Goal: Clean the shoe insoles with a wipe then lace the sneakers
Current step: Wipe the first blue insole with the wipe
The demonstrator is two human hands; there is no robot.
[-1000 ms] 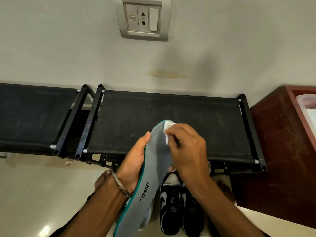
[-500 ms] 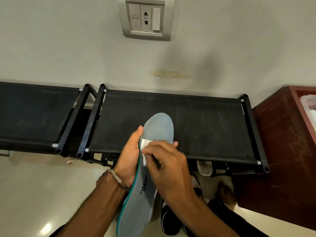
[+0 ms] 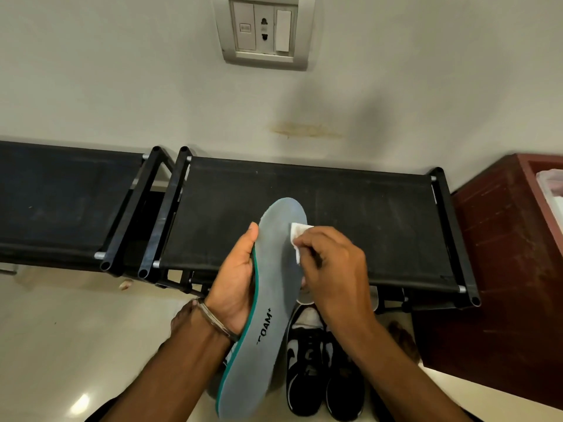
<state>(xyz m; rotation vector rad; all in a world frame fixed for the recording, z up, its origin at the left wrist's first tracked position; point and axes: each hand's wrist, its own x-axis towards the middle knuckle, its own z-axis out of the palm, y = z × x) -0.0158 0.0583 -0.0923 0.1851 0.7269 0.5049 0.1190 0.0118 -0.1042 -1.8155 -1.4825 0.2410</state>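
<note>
Left hand (image 3: pixel 236 284) grips grey insole (image 3: pixel 268 300) along its edge; right hand (image 3: pixel 332 266) pinches white wipe (image 3: pixel 297 239) against insole's upper surface

Metal bangle (image 3: pixel 217 321) (left wrist), bare forearms

We count one grey insole (image 3: pixel 268 300), one white wipe (image 3: pixel 297 239), two black sneakers (image 3: pixel 307 363), two black racks (image 3: pixel 335 208), and one wall socket (image 3: pixel 263 30).
</note>
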